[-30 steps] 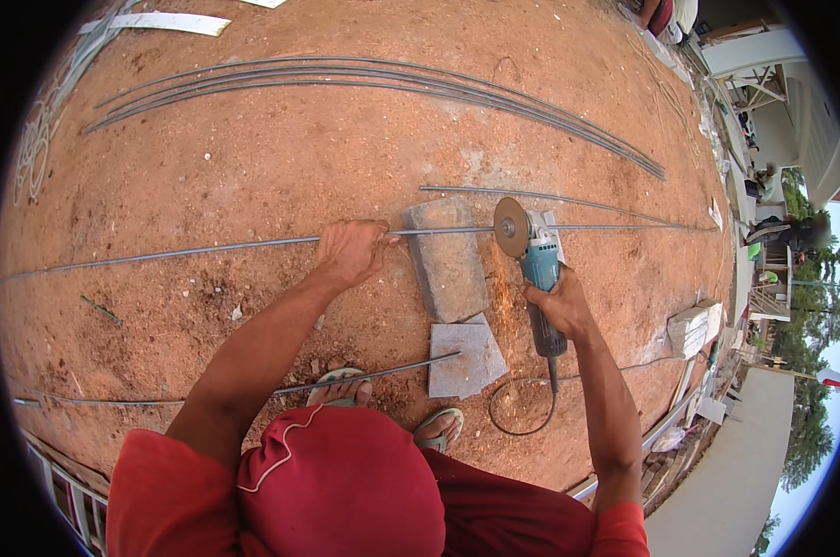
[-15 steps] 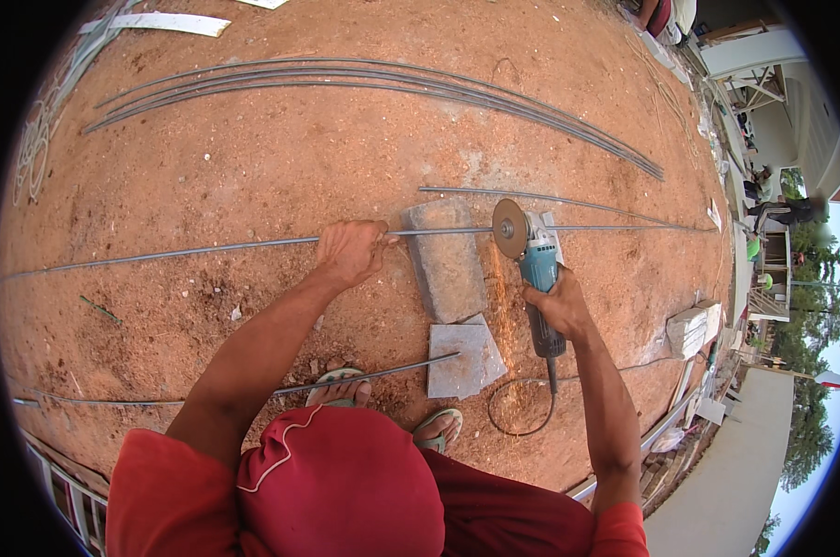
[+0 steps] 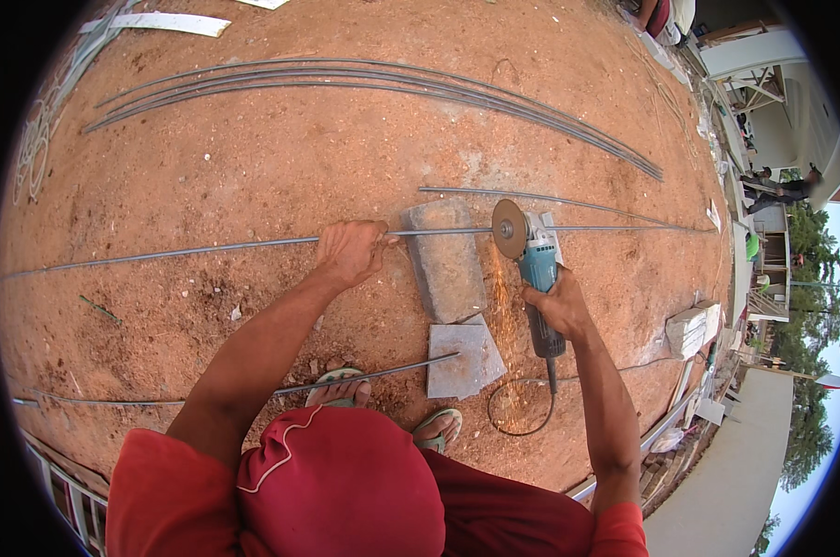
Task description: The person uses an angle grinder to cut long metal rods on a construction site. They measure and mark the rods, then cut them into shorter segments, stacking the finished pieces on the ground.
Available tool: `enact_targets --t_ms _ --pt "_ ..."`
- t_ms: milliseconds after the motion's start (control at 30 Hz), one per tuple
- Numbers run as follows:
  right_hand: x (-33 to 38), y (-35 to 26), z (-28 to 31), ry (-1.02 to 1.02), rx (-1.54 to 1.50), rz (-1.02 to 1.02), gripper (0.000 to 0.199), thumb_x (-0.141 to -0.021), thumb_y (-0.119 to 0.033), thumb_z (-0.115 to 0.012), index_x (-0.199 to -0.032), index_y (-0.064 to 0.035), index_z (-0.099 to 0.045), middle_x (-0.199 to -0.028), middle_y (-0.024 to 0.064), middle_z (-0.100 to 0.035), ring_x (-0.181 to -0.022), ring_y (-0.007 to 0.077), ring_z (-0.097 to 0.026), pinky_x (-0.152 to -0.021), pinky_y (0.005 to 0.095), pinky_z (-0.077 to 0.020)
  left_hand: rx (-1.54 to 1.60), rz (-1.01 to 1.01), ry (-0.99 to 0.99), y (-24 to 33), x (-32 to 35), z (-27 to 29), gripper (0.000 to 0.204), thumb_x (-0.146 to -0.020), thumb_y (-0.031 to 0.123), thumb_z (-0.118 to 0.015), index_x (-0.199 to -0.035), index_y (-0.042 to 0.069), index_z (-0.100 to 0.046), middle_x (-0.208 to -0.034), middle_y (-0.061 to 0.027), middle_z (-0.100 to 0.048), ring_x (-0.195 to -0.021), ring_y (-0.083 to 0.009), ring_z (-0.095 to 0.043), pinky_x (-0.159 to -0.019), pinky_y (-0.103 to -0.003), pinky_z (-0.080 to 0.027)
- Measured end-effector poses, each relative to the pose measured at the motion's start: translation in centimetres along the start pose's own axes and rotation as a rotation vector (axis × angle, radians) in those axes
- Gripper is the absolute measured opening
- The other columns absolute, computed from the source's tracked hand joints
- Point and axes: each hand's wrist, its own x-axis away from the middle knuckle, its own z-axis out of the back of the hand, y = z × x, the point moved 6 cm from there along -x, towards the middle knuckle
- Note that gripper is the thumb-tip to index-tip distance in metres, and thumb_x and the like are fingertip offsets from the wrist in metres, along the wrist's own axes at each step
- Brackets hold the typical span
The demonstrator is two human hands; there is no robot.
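A long gray rod (image 3: 446, 231) was laid left to right; a blue-and-black grinder (image 3: 540, 266) was held, its brown disc (image 3: 508, 229) against it.

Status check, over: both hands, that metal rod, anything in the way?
Left hand gripping metal rod. Right hand holding angle grinder, disc at rod, sparks flying. Rod crosses block. Looped power cord in line with sparks.

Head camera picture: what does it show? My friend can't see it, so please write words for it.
A person's right hand holds a teal-and-black angle grinder, its disc at a thin metal rod as orange sparks fly. The left hand grips the rod, which crosses a stone block on reddish dirt; more rods lie beyond.
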Motion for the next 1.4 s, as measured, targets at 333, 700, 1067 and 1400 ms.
enact_targets --t_ms 333,700,1067,1400 --pt "0.0 -0.3 0.2 -0.002 0.067 -0.039 0.027 -0.079 -0.016 -0.075 -0.097 0.0022 -0.068 -0.082 0.0101 -0.069 -0.074 0.0198 -0.065 -0.070 0.0359 -0.0534 0.021 0.016 0.003 0.1 0.0 0.0 0.023 -0.093 0.029 -0.067 -0.083 0.008 -0.067 -0.071 -0.0171 -0.066 -0.066 -0.0400 -0.064 -0.059 -0.048 -0.049" --pt "2.0 -0.3 0.5 0.115 0.047 -0.013 0.092 -0.073 -0.022 -0.077 -0.144 0.0175 -0.032 -0.084 0.0191 -0.069 -0.076 0.0256 -0.067 -0.072 0.0372 -0.0556 0.010 0.025 -0.040 -0.5 0.1 0.1 0.027 -0.096 0.029 -0.063 -0.083 0.005 -0.066 -0.069 -0.0197 -0.064 -0.068 -0.0413 -0.065 -0.059 -0.048 -0.048" --pt "7.4 8.3 4.6 0.407 0.015 -0.189 0.099 -0.070 -0.034 -0.080 -0.144 0.0156 -0.037 -0.103 0.0309 -0.069 -0.096 0.0397 -0.070 -0.087 0.0430 -0.0562 -0.038 0.017 0.049 1.1 -0.1 0.7 0.026 -0.094 0.029 -0.063 -0.084 0.005 -0.067 -0.076 -0.0242 -0.065 -0.075 -0.0463 -0.065 -0.065 -0.052 -0.048" --pt "13.2 19.3 2.8 0.682 -0.973 -0.315 0.069 -0.082 -0.031 -0.079 -0.130 0.0047 -0.046 -0.098 0.0175 -0.069 -0.083 0.0253 -0.071 -0.074 0.0388 -0.0598 -0.049 -0.090 0.011 1.4 -0.2 0.4 0.021 -0.094 0.017 -0.062 -0.081 0.001 -0.061 -0.074 -0.0291 -0.060 -0.074 -0.0483 -0.062 -0.064 -0.052 -0.045"
